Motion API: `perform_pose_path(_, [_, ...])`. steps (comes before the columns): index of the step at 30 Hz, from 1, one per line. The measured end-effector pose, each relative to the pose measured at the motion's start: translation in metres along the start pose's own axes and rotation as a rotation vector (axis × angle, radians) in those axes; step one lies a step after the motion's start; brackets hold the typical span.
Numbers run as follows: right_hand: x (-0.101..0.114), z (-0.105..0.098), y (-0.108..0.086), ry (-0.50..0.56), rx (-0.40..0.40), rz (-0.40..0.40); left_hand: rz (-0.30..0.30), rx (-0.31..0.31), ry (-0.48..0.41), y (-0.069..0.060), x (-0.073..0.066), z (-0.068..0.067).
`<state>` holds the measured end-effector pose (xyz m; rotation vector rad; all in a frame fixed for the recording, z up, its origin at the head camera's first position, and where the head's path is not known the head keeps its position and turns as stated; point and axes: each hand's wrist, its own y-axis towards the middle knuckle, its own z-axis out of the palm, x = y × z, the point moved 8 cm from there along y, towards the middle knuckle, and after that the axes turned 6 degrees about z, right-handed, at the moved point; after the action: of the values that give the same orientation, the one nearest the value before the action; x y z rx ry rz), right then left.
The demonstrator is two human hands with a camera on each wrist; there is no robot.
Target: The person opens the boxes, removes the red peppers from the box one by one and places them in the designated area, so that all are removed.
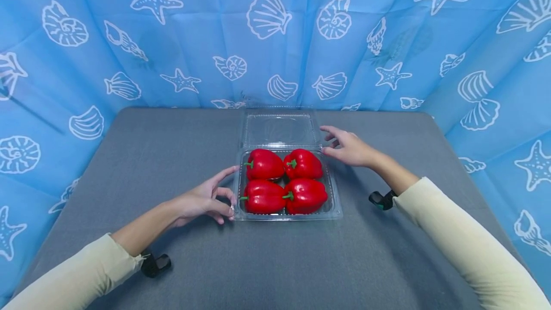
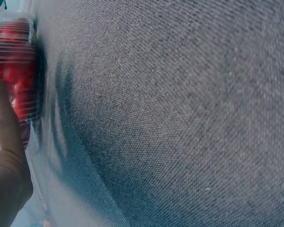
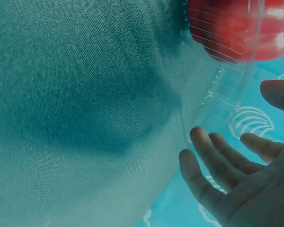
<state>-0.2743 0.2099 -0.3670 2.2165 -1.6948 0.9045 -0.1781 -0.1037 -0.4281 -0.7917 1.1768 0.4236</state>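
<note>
A clear plastic clamshell box (image 1: 336,213) lies on the table with its lid (image 1: 280,130) folded back, away from me. Inside sit several red bell peppers (image 1: 264,165) with green stems, in two rows. At the box's left side is my left hand (image 1: 200,201), its loosely bent fingers against the edge near the front corner. My right hand (image 1: 350,149) hovers by the right side, near the hinge, with relaxed fingers spread towards the lid. In the right wrist view a gap shows between the right hand (image 3: 248,182) and the box wall (image 3: 227,33).
The box stands on a grey cloth-covered table (image 1: 181,133). Behind and beside it hangs a blue curtain (image 1: 193,37) with white shells and starfish. Black wrist devices (image 1: 156,264) are worn near both cream sleeves (image 1: 465,238).
</note>
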Motion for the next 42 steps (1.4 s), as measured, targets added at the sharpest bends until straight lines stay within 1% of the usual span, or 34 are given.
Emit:
perform_pose_path(4, [0.005,-0.006,-0.008,-0.053,-0.031,-0.026,0.003,0.009,-0.004,0.000,0.000,0.000])
perform_pose_path(7, [0.010,-0.011,-0.013,-0.058,-0.054,-0.065,0.005,0.008,-0.006,0.000,-0.001,-0.001])
perform_pose_path(12, [0.020,-0.014,-0.023,0.020,-0.055,-0.151,0.000,-0.006,0.000,0.000,0.000,-0.004])
perform_pose_path(16, [0.029,-0.012,-0.031,0.104,-0.053,-0.218,0.004,-0.026,0.023,0.002,-0.002,-0.008])
perform_pose_path(21, [0.040,-0.002,-0.040,0.171,0.006,-0.274,0.009,-0.041,0.039,0.003,-0.003,-0.010])
perform_pose_path(25, [0.047,0.007,-0.047,0.221,0.076,-0.327,0.012,-0.039,0.029,0.002,-0.003,-0.009])
perform_pose_path(28, [0.050,0.014,-0.051,0.278,0.132,-0.364,0.014,-0.037,0.026,0.002,-0.003,-0.008])
perform_pose_path(31, [0.051,0.018,-0.054,0.325,0.167,-0.370,0.017,-0.040,0.030,0.003,-0.003,-0.008])
perform_pose_path(34, [0.052,0.022,-0.058,0.355,0.188,-0.355,0.021,-0.040,0.033,0.003,-0.003,-0.008])
perform_pose_path(37, [0.052,0.028,-0.061,0.344,0.201,-0.348,0.022,-0.035,0.029,0.003,-0.003,-0.007])
perform_pose_path(42, [0.056,0.036,-0.064,0.276,0.198,-0.350,0.021,-0.030,0.022,0.003,-0.003,-0.007])
